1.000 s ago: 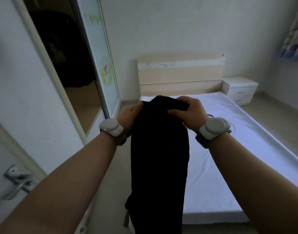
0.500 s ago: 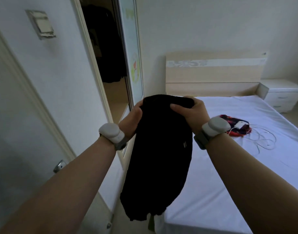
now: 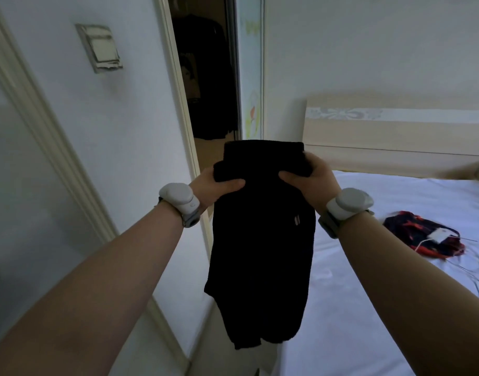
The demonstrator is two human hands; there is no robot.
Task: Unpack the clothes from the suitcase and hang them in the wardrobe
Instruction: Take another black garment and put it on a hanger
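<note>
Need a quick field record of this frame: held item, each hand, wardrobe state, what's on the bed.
held item: black garment, hanging down from its top edge
left hand: grips the garment's top left
right hand: grips the garment's top right
hanger: none visible on the garment
wardrobe: open, sliding door pushed aside, dark clothes hanging inside
bed: white sheet; red-and-dark cloth with a white adapter on it
suitcase: not in view
</note>
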